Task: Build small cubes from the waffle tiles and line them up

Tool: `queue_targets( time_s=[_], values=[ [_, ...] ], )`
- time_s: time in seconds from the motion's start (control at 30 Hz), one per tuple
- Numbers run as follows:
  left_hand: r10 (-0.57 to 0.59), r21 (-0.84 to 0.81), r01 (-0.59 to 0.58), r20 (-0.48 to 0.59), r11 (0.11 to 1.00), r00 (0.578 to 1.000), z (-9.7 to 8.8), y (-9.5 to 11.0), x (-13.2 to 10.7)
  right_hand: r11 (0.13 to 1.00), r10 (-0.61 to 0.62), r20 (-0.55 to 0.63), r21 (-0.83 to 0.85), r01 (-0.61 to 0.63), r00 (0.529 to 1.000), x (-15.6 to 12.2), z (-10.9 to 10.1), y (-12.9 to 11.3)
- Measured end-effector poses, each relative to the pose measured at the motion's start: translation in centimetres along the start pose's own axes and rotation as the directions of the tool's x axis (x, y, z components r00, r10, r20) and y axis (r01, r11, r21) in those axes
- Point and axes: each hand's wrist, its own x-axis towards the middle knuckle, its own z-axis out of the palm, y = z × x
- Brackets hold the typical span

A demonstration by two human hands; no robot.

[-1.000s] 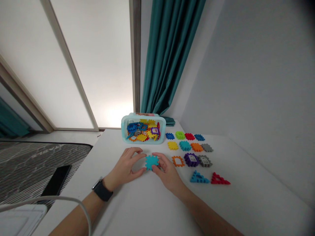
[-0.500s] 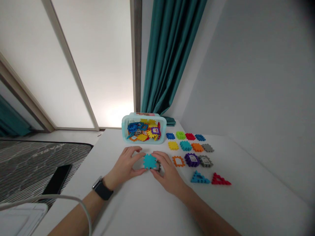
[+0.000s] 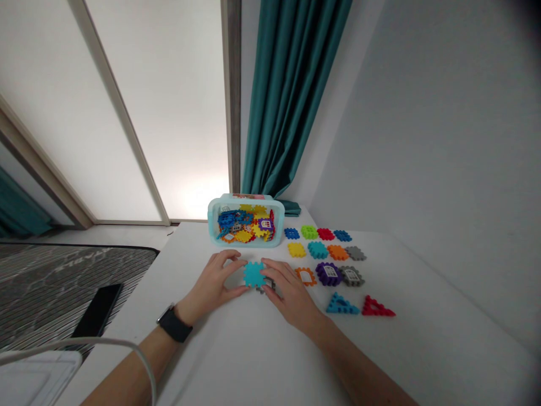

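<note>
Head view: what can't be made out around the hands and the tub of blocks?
- Gray block: mostly hidden by the teal block and the right hand, so its shape and any join can't be seen.
- Lower pieces in the pale blue tub: hidden by the pieces above them.
- White object, lower left: cut off by the frame edge, so it can't be identified.

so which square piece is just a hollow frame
The orange one, next to the right hand: its middle is open, while the purple and gray ones beside it have window panels.

Black smartphone (image 3: 97, 309) on striped mat (image 3: 54, 287)
</note>
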Motion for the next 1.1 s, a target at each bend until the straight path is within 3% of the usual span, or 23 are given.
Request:
queue_targets(
  time_s=[0.23, 0.4, 0.47, 0.53, 0.63, 0.73, 0.9, 1.0, 1.1],
  values=[
    [-0.087, -0.197, 0.094, 0.046, 0.976, 0.995, -0.3, 0.6, 0.2, 0.997, -0.052, -0.072, -0.059, 0.048, 0.996, 0.0, -0.1, 0.0],
    [-0.111, -0.363, 0.161, 0.155, 0.918, 0.982, -0.2, 1.2, 0.4, 0.989, -0.142, -0.119, -0.053, 0.136, 0.983, 0.3, -0.5, -0.2],
    [-0.109, -0.419, 0.181, 0.19, 0.89, 0.976, 0.0, 1.3, 0.5, 0.997, -0.077, -0.142, 0.008, 0.079, 0.987, 0.3, -0.4, -0.3],
    [-0.127, -0.461, 0.21, 0.205, 0.862, 0.971, 0.3, 1.4, 0.5, 0.99, 0.103, -0.144, 0.109, -0.087, 0.984, 0.4, -0.1, -0.4],
    [-0.213, -0.518, 0.29, 0.204, 0.805, 0.956, 0.9, 1.4, 0.6, 0.86, 0.441, -0.043, 0.306, -0.409, 0.896, 0.4, 0.4, -0.5],
    [-0.312, -0.602, 0.394, 0.241, 0.695, 0.919, 1.4, 1.3, 0.7, 0.657, 0.605, 0.128, 0.477, -0.584, 0.786, 0.5, 0.8, -0.4],
    [-0.373, -0.675, 0.502, 0.341, 0.541, 0.863, 1.4, 1.7, 0.7, 0.44, 0.653, 0.237, 0.654, -0.615, 0.719, 0.8, 0.9, -0.6],
    [-0.383, -0.677, 0.512, 0.347, 0.529, 0.856, 1.1, 2.1, 0.8, 0.395, 0.672, 0.242, 0.682, -0.615, 0.7, 0.9, 0.8, -0.9],
    [-0.374, -0.65, 0.502, 0.338, 0.571, 0.863, 0.8, 2.3, 0.8, 0.38, 0.673, 0.247, 0.694, -0.612, 0.698, 1.0, 0.7, -1.2]
  ],
)
